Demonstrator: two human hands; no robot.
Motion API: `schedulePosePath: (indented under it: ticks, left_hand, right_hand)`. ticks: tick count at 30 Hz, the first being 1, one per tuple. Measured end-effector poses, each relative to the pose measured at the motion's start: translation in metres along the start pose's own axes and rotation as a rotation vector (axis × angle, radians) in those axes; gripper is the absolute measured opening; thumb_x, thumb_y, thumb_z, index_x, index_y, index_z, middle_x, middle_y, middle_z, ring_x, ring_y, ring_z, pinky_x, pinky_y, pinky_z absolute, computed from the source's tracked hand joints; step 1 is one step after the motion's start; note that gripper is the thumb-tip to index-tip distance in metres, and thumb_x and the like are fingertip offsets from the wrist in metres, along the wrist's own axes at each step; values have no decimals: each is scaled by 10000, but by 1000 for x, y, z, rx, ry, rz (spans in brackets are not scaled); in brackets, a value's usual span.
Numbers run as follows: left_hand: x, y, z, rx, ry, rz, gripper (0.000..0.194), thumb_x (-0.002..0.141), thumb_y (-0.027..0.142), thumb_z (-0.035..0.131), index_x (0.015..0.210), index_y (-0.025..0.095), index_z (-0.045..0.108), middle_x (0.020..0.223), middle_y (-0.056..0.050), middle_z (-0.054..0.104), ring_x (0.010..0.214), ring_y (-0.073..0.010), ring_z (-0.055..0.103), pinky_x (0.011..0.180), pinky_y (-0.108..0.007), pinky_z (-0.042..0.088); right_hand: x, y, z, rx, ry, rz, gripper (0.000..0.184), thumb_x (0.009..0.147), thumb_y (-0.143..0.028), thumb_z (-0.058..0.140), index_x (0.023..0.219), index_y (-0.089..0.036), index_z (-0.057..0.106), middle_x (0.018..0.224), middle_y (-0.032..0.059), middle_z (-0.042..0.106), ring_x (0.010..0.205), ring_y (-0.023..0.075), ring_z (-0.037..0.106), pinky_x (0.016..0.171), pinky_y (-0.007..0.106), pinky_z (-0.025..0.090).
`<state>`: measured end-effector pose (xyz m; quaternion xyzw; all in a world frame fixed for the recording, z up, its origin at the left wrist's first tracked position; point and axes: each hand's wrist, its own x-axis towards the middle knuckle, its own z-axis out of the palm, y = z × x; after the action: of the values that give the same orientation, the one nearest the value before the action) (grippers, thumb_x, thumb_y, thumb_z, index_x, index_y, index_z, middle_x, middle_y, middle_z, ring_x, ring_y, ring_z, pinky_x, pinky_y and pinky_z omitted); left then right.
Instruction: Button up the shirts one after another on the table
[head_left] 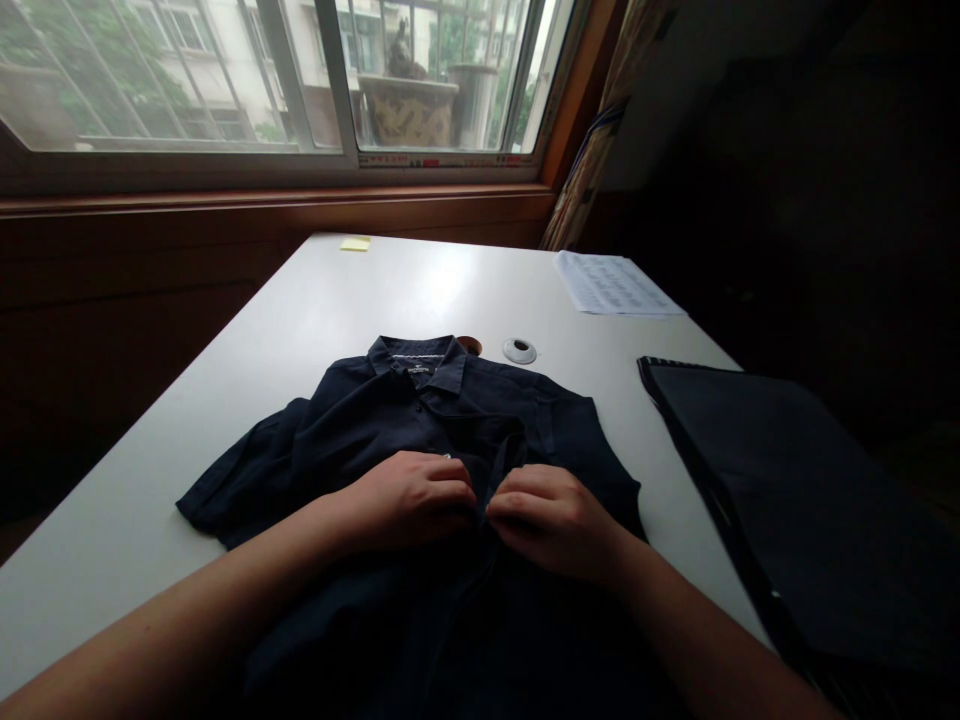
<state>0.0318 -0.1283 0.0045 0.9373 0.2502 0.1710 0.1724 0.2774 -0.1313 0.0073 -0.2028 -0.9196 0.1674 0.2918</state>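
Observation:
A dark navy short-sleeved shirt (360, 420) lies face up across the white table, its collar pointing away from me. Both hands are at the front placket, about halfway down the shirt. My left hand (424, 490) has its fingers curled and closed on the left side of the placket. Close beside it, my right hand (551, 515) pinches the right side of the opening, and the cloth bunches up between them. A button near the collar looks fastened. Whatever button lies between my fingertips is hidden.
At the right edge of the white table (247, 340) lies a dark flat fabric item (795, 500). Printed sheets (615, 284) rest at the far right corner, and a yellow sticky note (355, 243) at the far left. A cable grommet (519, 350) sits behind the collar.

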Motion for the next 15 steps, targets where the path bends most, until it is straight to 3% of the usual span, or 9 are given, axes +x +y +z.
schedulePosePath:
  ticks: [6, 15]
  left_hand:
    - [-1, -2, 3, 49, 83, 64, 138, 974, 283, 561, 998, 202, 670, 895, -27, 681, 753, -144, 629, 706, -263, 480]
    - [-2, -3, 5, 88, 85, 125, 119, 960, 248, 563, 948, 184, 662, 850, -26, 674, 750, -148, 631, 702, -281, 495]
  right_hand:
    - [-1, 2, 2, 47, 2, 40, 78, 904, -129, 589, 924, -186, 637, 809, 41, 669, 718, 145, 604, 663, 270, 470]
    - [0, 2, 3, 33, -51, 52, 109, 906, -136, 598, 972, -185, 669, 821, 46, 675, 730, 155, 619, 663, 274, 474]
